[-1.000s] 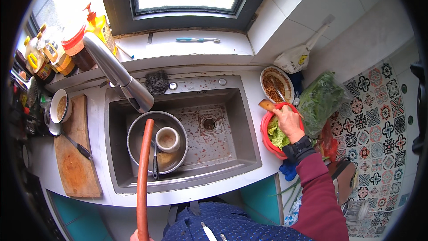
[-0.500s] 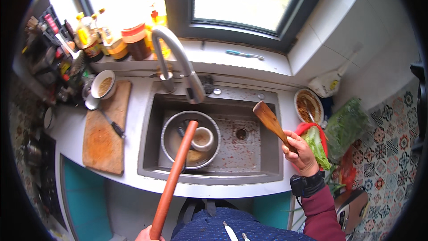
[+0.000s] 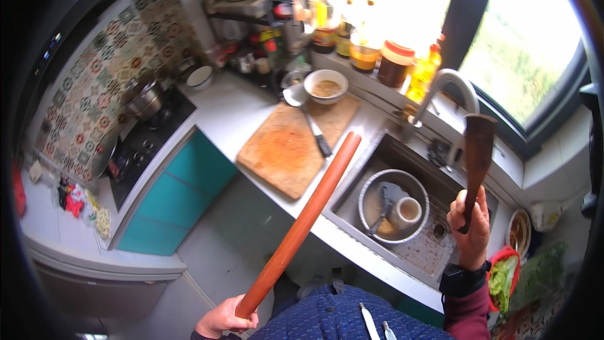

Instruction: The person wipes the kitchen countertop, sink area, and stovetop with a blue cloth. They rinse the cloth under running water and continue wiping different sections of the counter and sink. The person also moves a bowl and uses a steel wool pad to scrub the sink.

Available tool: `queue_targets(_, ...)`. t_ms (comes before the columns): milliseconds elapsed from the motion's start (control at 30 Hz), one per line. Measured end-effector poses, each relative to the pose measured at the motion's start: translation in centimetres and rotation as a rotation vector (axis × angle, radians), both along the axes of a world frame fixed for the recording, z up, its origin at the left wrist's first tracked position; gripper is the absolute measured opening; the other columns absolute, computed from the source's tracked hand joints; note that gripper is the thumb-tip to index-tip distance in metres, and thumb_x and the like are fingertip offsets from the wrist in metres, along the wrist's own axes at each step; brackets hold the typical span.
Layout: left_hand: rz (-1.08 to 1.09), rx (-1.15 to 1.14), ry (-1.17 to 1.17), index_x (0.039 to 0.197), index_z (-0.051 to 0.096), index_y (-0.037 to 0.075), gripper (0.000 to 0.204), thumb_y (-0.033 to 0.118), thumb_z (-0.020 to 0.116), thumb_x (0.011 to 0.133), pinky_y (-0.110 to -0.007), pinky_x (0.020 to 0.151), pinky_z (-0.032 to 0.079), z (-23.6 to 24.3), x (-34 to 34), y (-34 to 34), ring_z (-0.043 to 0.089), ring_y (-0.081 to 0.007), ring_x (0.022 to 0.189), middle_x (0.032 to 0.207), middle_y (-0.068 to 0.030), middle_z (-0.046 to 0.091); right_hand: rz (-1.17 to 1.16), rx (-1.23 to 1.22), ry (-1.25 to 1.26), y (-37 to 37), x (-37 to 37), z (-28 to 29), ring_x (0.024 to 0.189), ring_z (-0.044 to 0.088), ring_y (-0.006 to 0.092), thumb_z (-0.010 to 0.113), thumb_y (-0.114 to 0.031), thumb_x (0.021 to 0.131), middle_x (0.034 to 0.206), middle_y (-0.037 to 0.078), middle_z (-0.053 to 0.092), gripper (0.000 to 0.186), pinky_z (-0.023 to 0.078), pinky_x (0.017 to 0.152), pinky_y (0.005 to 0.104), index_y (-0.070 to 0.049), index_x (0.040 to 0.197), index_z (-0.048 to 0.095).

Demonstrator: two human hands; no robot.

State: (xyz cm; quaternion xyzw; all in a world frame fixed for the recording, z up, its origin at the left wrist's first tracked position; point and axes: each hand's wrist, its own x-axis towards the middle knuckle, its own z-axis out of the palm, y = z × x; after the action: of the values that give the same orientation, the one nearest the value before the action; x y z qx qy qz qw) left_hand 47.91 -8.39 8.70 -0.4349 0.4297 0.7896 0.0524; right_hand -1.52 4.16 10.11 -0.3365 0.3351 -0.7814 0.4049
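Note:
My left hand (image 3: 223, 315) grips a long reddish wooden rod (image 3: 303, 219), which angles up toward the counter and wooden cutting board (image 3: 277, 151). My right hand (image 3: 472, 230) holds a dark wooden spatula (image 3: 480, 148) upright over the sink's right side. In the sink (image 3: 345, 214) sits a steel basin (image 3: 360, 211) with a pale cup (image 3: 409, 213) and dark-handled utensils inside. A black-handled utensil (image 3: 324, 145) and a bowl of pale food (image 3: 326, 88) rest on the board. A red bowl of greens (image 3: 502, 280) is beside my right wrist.
To the left are a cooktop (image 3: 132, 157) with a steel pot (image 3: 141, 101), a white bowl (image 3: 200, 77) and a black rack (image 3: 242, 16). Bottles (image 3: 363, 50) line the windowsill behind the curved faucet (image 3: 450, 74). A bowl with food (image 3: 518, 233) stands at the right.
My right hand has lifted the spatula from beside the red bowl and now holds it upright. The view has swung left toward the cooktop, and the rod in my left hand leans further rightward.

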Motion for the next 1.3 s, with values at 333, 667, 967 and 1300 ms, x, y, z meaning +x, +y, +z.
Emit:
queue_targets(333, 0.300, -0.264, 0.218, 0.086, 0.055, 0.006, 0.019, 0.011, 0.068, 0.074, -0.025, 0.047, 0.039, -1.8, 16.0, -8.7, 0.052, -0.0104, 0.052, 0.069, -0.0014, 0.058, 0.015, -0.048, 0.241, -22.1, 17.4, 9.7, 0.085, 0.051, 0.0118, 0.061, -0.016, 0.090, 0.097, 0.005, 0.056, 0.045, 0.041, 0.077, 0.0237, -0.001, 0.130, 0.049)
queue_targets(667, 0.322, -0.293, 0.127, 0.091, 0.054, 0.006, 0.020, 0.009, 0.066, 0.074, -0.023, 0.041, 0.034, -1.4, 24.5, -18.8, 0.046, -0.0087, 0.047, 0.066, -0.0001, 0.055, -0.381, -0.230, 0.666, -43.7, 18.0, 24.3, 0.098, 0.058, 0.0110, 0.057, -0.011, 0.096, 0.112, 0.007, 0.060, 0.041, 0.049, 0.089, 0.0271, 0.001, 0.135, 0.048)
queue_targets(967, 0.397, -0.487, -0.013, 0.096, 0.054, 0.008, 0.022, 0.015, 0.067, 0.080, -0.026, 0.060, 0.044, -5.2, 23.9, -25.5, 0.052, -0.0115, 0.065, 0.075, -0.0003, 0.056, -1.049, -0.196, 0.799, -62.1, 6.2, 33.0, 0.092, 0.059, 0.0149, 0.062, -0.019, 0.092, 0.096, 0.006, 0.065, 0.021, 0.045, 0.081, 0.0258, -0.004, 0.106, 0.061)
queue_targets(1300, 0.372, -0.386, -0.107, 0.096, 0.054, 0.008, 0.021, 0.016, 0.067, 0.082, -0.028, 0.065, 0.046, -5.1, 19.5, -37.8, 0.054, -0.0123, 0.071, 0.078, -0.0002, 0.056, -0.830, 0.226, 1.052, -76.3, -8.0, 30.9, 0.055, 0.057, 0.0113, 0.080, -0.021, 0.076, 0.069, 0.003, 0.059, 0.033, 0.049, 0.049, 0.0258, -0.005, 0.098, 0.061)
